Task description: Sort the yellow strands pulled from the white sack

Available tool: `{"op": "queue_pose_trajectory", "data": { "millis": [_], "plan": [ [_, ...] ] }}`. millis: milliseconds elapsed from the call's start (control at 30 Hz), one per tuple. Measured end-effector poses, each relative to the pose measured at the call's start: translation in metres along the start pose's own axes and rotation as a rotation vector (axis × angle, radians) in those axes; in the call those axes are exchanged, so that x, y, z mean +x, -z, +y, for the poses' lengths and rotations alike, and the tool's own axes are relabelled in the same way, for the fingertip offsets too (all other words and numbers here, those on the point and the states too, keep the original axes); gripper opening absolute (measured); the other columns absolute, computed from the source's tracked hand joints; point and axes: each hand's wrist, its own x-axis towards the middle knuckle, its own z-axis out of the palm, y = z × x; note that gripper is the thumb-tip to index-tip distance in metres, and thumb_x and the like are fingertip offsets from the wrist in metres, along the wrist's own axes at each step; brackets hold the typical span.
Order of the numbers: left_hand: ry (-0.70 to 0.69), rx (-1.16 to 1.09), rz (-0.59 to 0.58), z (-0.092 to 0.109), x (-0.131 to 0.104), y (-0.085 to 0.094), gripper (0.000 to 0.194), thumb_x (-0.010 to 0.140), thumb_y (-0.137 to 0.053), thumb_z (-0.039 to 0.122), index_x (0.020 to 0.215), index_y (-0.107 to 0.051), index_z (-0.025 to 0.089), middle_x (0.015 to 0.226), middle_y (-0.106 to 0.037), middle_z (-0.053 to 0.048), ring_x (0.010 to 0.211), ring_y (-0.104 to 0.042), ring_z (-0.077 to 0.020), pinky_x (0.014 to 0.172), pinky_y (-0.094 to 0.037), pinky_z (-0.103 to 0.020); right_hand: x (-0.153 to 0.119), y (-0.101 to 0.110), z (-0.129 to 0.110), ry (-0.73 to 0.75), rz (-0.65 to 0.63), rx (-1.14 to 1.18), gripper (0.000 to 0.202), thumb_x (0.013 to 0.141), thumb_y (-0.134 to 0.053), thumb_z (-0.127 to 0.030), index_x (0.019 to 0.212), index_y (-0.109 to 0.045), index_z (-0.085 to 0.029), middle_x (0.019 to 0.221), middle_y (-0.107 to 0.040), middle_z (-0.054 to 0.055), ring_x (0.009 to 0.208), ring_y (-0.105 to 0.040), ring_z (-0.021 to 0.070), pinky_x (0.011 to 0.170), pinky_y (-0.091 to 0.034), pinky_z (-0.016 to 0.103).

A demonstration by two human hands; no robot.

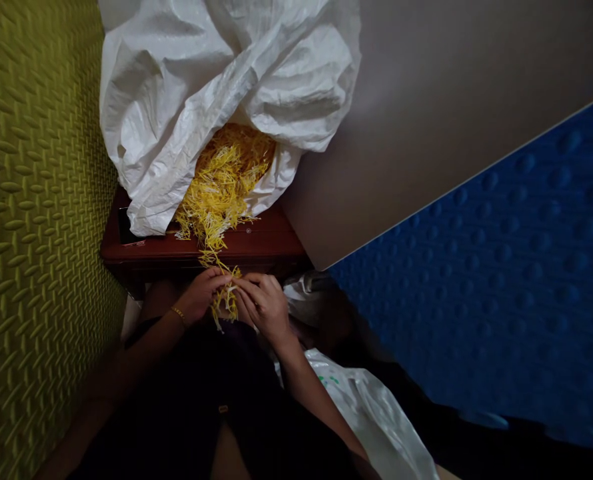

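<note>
A big white woven sack (191,87) lies open on a dark red wooden table (256,247), and a heap of thin yellow and white strands (221,187) spills out of it over the table's front edge. My left hand (201,293), with a gold bracelet on its wrist, and my right hand (264,303) meet just below that edge. Both pinch a small bunch of the yellow strands (228,300), which hangs between the fingers over my dark-clothed lap.
A yellow-green embossed foam mat (31,220) fills the left side. A blue dotted mat (501,267) lies to the right beyond a plain grey floor (451,93). A white plastic bag (371,413) sits by my right forearm.
</note>
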Motion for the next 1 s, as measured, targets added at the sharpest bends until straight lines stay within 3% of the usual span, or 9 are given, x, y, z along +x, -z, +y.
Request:
{"op": "queue_pose_trajectory", "data": {
  "millis": [167,467,667,800,900,1000],
  "plan": [
    [0.050,0.044,-0.059,0.004,0.000,0.000,0.032,0.058,-0.073,0.033,0.073,-0.055,0.013,0.065,-0.055,0.002,0.059,-0.049,-0.0063,0.060,-0.037,-0.021,-0.002,-0.001,-0.002,-0.043,0.034,0.064,0.024,0.084,-0.049,-0.018,0.102,-0.062,-0.026,0.091,-0.063,0.005,0.084,-0.057,0.0188,0.072,-0.046,0.035],
    [-0.073,0.246,-0.068,0.006,-0.004,0.000,0.025,0.059,-0.071,0.024,0.076,-0.056,0.013,0.072,-0.060,0.000,0.067,-0.054,-0.0096,0.069,-0.039,-0.024,0.002,0.000,-0.006,-0.141,0.110,0.224,0.009,0.082,-0.052,-0.023,0.085,-0.061,-0.023,0.084,-0.063,0.004,0.081,-0.058,0.0188,0.073,-0.047,0.035],
    [-0.153,0.323,-0.043,0.007,-0.008,-0.005,0.020,0.062,-0.068,0.020,0.078,-0.059,0.013,0.073,-0.060,-0.001,0.069,-0.054,-0.0102,0.070,-0.040,-0.024,0.006,-0.001,-0.010,-0.339,0.178,0.493,0.008,0.080,-0.056,-0.027,0.077,-0.060,-0.021,0.083,-0.060,0.004,0.082,-0.057,0.0179,0.075,-0.046,0.035],
    [-0.173,0.314,-0.081,0.010,-0.013,-0.012,0.016,0.064,-0.066,0.021,0.075,-0.059,0.013,0.073,-0.060,-0.001,0.067,-0.053,-0.0099,0.070,-0.039,-0.024,0.004,-0.008,-0.007,-0.512,0.248,0.766,0.008,0.078,-0.059,-0.027,0.077,-0.055,-0.020,0.089,-0.060,0.004,0.068,-0.054,0.0127,0.059,-0.045,0.027],
    [-0.158,0.344,-0.051,0.009,-0.015,-0.009,0.015,0.061,-0.066,0.021,0.070,-0.058,0.013,0.067,-0.058,0.001,0.062,-0.050,-0.0084,0.064,-0.037,-0.022,0.007,0.003,0.009,-0.601,0.385,0.944,0.010,0.079,-0.056,-0.027,0.074,-0.050,-0.020,0.085,-0.059,0.000,0.047,-0.041,0.0051,0.046,-0.037,0.021],
    [-0.120,0.301,0.009,0.004,-0.013,0.001,0.018,0.059,-0.068,0.022,0.069,-0.056,0.013,0.063,-0.056,0.002,0.058,-0.048,-0.0067,0.059,-0.035,-0.020,0.012,0.026,0.032,-0.620,0.645,0.952,0.013,0.076,-0.059,-0.028,0.072,-0.048,-0.020,0.080,-0.060,-0.003,0.042,-0.037,0.0028,0.041,-0.031,0.018]
  ]
}}
